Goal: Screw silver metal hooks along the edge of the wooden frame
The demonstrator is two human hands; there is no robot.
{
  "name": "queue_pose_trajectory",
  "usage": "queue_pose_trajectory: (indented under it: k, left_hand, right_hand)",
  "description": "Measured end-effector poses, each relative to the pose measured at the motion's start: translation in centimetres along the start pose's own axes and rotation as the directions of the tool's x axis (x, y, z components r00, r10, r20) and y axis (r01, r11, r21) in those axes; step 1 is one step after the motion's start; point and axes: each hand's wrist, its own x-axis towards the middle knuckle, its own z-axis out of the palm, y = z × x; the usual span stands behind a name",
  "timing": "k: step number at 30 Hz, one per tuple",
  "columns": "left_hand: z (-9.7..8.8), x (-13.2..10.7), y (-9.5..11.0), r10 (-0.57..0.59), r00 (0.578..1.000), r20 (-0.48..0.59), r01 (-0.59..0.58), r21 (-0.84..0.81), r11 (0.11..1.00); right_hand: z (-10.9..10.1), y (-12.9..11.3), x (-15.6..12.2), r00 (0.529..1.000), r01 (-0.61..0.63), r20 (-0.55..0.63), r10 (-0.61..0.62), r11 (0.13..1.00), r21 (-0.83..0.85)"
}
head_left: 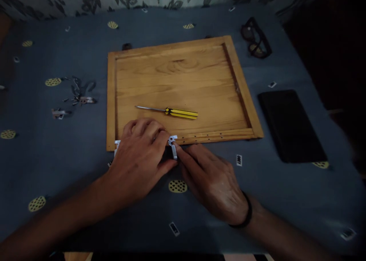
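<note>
A small silver metal hinge (173, 148) stands at the front rail of a framed wooden panel (177, 74), between my hands. My left hand (140, 160) is curled over the rail, its thumb and forefinger closed about the hinge from the left. From the right, my right hand (214, 177) has its fingers pressed together, the tips touching the hinge. A second bright metal piece (116, 144) shows partly behind my left hand. On the panel lies a screwdriver (181, 113) with a yellow and black handle, its tip pointing left. Small dark holes run along the rail.
Metal hinges (87, 100) and screws lie in a loose group on the left, with another hinge (60, 113) close by. A black tablet-like slab (291, 125) and folded glasses (256, 39) are on the right. A blue patterned cloth (85, 223) covers the table.
</note>
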Motion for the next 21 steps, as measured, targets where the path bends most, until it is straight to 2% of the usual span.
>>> queue_pose_trajectory:
  k: [9,21]
  left_hand:
    - [-0.06,0.02,-0.22,0.014,1.000,0.002,-0.013,-0.077,0.997]
    - [-0.12,-0.02,-0.33,0.020,1.000,0.016,-0.018,-0.091,0.996]
  right_hand:
    - [0.04,0.08,-0.12,1.000,-0.005,0.003,0.005,1.000,-0.006]
    - [-0.10,-0.03,0.11,1.000,-0.007,-0.004,0.007,1.000,-0.014]
